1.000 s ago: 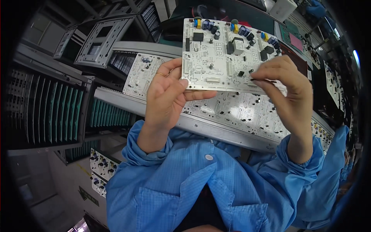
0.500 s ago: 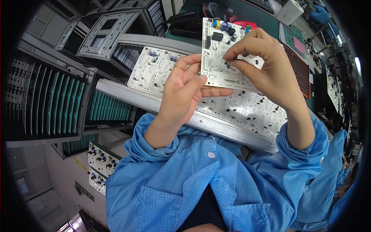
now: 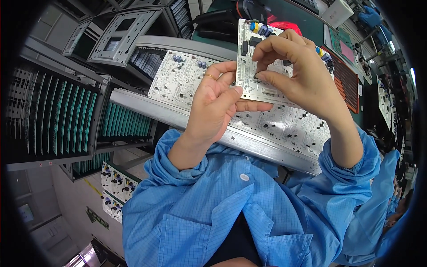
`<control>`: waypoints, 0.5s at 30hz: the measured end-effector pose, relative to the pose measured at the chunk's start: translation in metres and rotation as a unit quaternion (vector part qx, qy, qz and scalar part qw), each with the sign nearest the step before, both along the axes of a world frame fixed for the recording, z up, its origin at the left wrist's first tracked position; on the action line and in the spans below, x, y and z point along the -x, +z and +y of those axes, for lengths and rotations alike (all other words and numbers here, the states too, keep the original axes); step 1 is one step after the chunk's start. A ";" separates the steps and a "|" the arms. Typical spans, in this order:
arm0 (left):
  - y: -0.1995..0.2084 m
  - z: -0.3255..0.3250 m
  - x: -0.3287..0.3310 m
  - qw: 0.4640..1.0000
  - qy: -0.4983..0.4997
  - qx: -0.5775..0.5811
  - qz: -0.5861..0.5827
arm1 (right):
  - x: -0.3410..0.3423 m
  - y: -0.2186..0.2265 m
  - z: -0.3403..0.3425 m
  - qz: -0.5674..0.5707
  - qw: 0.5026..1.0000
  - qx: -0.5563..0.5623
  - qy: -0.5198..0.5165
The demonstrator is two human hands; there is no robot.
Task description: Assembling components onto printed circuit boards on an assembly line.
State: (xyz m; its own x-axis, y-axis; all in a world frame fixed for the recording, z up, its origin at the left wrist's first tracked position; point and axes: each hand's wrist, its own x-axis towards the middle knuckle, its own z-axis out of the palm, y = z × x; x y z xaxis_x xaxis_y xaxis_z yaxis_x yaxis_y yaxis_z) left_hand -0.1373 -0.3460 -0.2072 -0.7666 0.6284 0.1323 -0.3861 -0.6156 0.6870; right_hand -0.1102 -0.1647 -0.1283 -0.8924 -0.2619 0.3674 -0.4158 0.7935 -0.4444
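Note:
My left hand (image 3: 216,99) holds a white circuit board (image 3: 250,94) by its left edge and lower corner, thumb on the face, fingers behind. The board is tilted up and carries dark blue capacitors (image 3: 263,30), black blocks and small parts. My right hand (image 3: 299,71) is over the board's middle, index finger and thumb parted. Its thumb tip is at a small black component (image 3: 256,76) on the board; whether it touches is unclear. The right hand hides much of the board's right side.
More white circuit boards (image 3: 284,127) lie beneath on a metal-edged conveyor (image 3: 267,149). Racks of green boards (image 3: 66,120) stand left. Behind are a black handheld tool (image 3: 218,27), a red plastic bag (image 3: 287,27), a paper roll (image 3: 337,12) and a brown-red tray (image 3: 349,91).
My right index finger has lifted away from the thumb, parting the earlier pinch. The held board and my left hand have shifted slightly right.

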 end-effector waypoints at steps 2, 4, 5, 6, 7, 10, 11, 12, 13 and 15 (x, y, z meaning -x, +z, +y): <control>-0.001 0.000 0.001 1.000 -0.004 0.003 0.003 | 0.001 -0.001 0.000 0.002 1.000 -0.007 0.001; -0.001 0.000 0.001 1.000 -0.005 0.004 0.002 | 0.002 -0.001 0.000 0.006 1.000 -0.021 0.001; -0.001 0.000 0.001 1.000 -0.007 0.005 0.001 | 0.003 -0.001 0.000 0.006 1.000 -0.020 0.002; 0.000 0.000 0.001 1.000 -0.009 0.006 0.001 | 0.003 -0.001 -0.001 -0.004 1.000 -0.010 0.001; -0.001 0.000 0.000 1.000 -0.009 0.006 0.001 | 0.003 -0.001 -0.001 -0.015 1.000 0.000 0.001; -0.002 0.000 0.000 1.000 -0.007 0.000 -0.007 | 0.005 -0.002 0.000 -0.022 1.000 0.005 0.003; -0.002 0.001 0.001 1.000 -0.007 0.001 -0.008 | 0.005 -0.002 0.000 -0.018 1.000 0.000 0.006; -0.002 0.001 0.001 1.000 -0.009 0.002 -0.009 | 0.006 -0.002 0.000 -0.015 1.000 -0.004 0.008; -0.003 0.001 0.001 1.000 -0.011 0.002 -0.009 | 0.006 -0.002 0.001 -0.015 1.000 -0.004 0.008; -0.003 0.001 0.001 1.000 -0.013 0.003 -0.011 | 0.009 -0.003 0.002 -0.042 0.999 0.027 0.007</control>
